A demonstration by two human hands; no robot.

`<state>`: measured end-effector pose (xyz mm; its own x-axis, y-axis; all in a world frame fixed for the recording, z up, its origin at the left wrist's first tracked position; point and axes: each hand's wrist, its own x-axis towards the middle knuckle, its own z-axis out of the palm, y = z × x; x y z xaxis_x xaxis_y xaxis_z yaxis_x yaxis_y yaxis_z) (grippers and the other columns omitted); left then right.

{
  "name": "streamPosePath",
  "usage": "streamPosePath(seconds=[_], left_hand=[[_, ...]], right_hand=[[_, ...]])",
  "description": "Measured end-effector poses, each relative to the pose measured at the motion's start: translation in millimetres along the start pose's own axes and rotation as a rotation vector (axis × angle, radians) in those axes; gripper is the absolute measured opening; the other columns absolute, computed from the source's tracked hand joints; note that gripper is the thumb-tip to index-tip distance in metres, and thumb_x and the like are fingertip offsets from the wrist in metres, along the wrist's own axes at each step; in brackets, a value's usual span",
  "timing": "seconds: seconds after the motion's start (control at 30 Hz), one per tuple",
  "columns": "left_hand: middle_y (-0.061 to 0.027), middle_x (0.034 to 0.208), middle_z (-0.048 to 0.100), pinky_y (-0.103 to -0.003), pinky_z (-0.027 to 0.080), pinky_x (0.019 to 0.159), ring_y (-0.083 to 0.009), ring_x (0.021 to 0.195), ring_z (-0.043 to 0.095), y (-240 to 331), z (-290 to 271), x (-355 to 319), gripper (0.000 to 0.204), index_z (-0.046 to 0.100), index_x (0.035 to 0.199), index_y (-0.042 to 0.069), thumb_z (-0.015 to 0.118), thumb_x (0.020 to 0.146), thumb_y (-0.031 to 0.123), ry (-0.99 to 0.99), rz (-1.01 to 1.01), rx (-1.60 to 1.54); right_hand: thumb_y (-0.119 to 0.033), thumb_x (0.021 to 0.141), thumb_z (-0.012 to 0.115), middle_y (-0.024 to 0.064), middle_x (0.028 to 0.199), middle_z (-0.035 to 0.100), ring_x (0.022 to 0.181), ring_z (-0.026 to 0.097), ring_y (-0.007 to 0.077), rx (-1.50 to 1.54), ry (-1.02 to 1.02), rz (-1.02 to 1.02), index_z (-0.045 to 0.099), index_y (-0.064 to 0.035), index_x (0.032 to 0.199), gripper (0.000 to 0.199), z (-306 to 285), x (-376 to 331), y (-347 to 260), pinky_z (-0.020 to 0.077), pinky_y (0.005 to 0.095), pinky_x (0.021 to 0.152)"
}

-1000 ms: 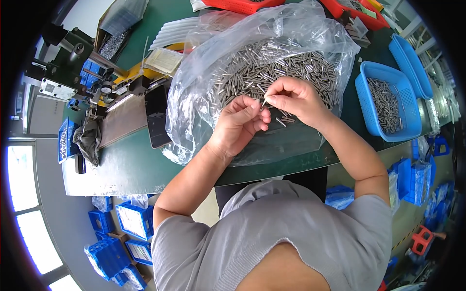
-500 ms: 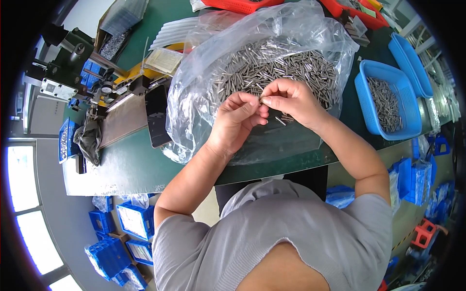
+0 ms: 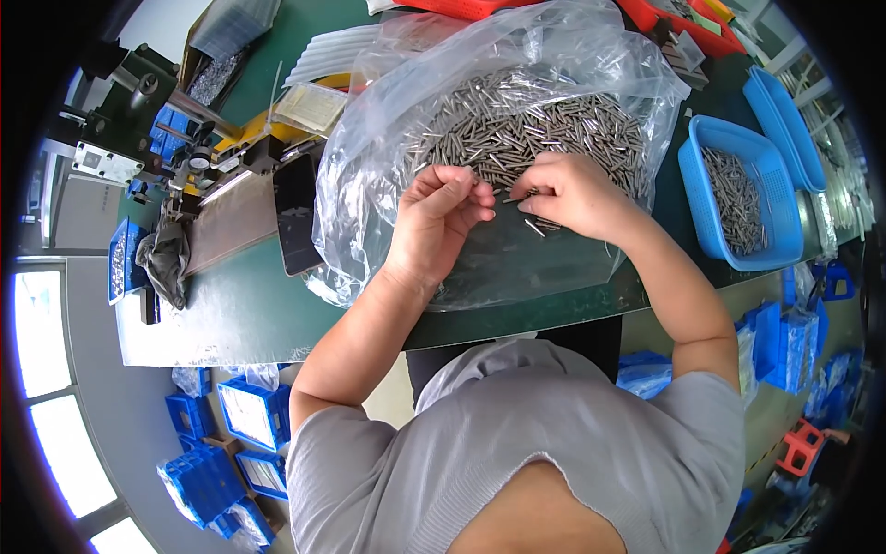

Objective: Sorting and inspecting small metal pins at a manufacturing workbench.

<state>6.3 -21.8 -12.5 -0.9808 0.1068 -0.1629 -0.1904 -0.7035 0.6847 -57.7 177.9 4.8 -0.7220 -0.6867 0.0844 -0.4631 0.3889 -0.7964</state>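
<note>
A large pile of small grey metal pins (image 3: 517, 129) lies on a clear plastic bag (image 3: 369, 175) spread over the green table. At the near left edge of the pile, my left hand (image 3: 434, 217) is raised with thumb and forefinger pinched together; whatever sits between the tips is too small to make out. My right hand (image 3: 581, 198) is at the pile's near side, fingers curled down among the pins, and its fingertips are partly hidden. A few loose pins (image 3: 535, 226) lie on the bag just below it.
To the right stands a blue plastic basket (image 3: 789, 226) of similar pins, with another blue basket (image 3: 784, 129) behind. A black phone (image 3: 295, 217) lies left of the bag, near a metal fixture (image 3: 198, 162). Red trays (image 3: 461, 7) line the far side.
My hands were together at the fingertips; now they are apart. The right hand has moved right and down to the pins, while the left has shifted slightly left.
</note>
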Motion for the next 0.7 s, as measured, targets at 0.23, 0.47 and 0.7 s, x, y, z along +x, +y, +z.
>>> streamPosePath(seconds=[0.23,0.47,0.7], left_hand=[[-0.0114,0.083,0.06,-0.028,0.051,0.066,-0.019,0.076,0.059,-0.5,1.2,-0.4,0.008,0.055,0.088,0.004,0.051,0.09,0.01,-0.049,-0.035,0.056],[-0.0112,0.083,0.06,-0.028,0.05,0.066,-0.0186,0.076,0.059,-0.2,0.7,2.1,0.008,0.054,0.088,0.004,0.05,0.09,0.01,-0.088,-0.056,0.059],[-0.0114,0.082,0.061,-0.029,0.051,0.066,-0.0186,0.074,0.06,-2.3,2.7,0.4,0.009,0.054,0.09,0.003,0.051,0.09,0.011,-0.139,-0.104,0.051]], right_hand=[[-0.013,0.073,0.065,0.0083,0.08,0.058,0.071,0.061,0.0266,-0.453,0.031,-0.134,0.06,-0.006,0.079,0.01,6.6,-2.4,-3.9,0.0488,0.0378,0.062],[-0.013,0.081,0.059,0.0098,0.08,0.057,0.069,0.061,0.0284,-0.563,0.049,-0.179,0.053,-0.0031,0.079,0.012,7.7,-1.0,-3.9,0.0489,0.0365,0.058],[-0.005,0.085,0.058,0.0,0.076,0.056,0.07,0.052,0.0062,0.255,0.111,0.003,0.056,-0.0018,0.088,0.005,-3.6,-1.0,-14.3,0.0434,0.0225,0.063]])
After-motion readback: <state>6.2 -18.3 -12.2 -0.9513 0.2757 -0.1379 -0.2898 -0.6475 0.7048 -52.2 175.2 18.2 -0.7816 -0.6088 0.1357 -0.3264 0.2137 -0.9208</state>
